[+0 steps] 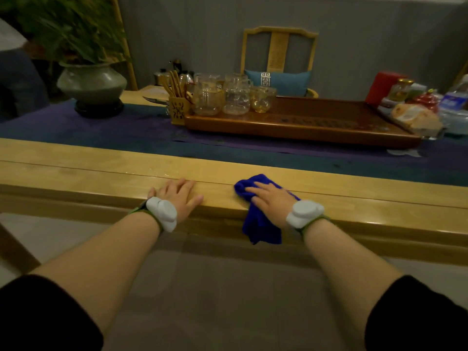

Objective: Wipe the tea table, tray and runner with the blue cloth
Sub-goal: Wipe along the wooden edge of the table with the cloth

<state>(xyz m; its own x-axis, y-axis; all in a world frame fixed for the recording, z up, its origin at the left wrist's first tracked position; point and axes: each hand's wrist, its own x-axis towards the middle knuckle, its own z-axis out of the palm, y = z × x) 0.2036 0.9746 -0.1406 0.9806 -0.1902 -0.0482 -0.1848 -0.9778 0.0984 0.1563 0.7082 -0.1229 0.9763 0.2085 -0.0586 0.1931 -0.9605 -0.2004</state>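
Both forearms are reaching forward from black sleeves [38, 310], each wrist wearing a white device on a green strap. Fingers of the right hand [269, 201] are lying nearly straight and close together, pressing flat on the cloth [258, 219]; they are not curling round it. That blue cloth is sitting bunched on the near edge of the table [101, 171], its lower part hanging over the front. Fingers of the left hand [177, 196] are lying straight and slightly spread, resting flat on the bare wood just beside the cloth and holding nothing. Beyond the hands, the dark runner [101, 133] is lying along the table. On it the wooden tray [304, 122] is carrying three glass pitchers [233, 97] at its left end. A tool holder [178, 110] is standing against the tray's left end, and a potted plant [92, 84] is sitting further left. Packets and jars [415, 102] are crowding the right end. A chair [278, 57] with a blue cushion is standing behind the table.
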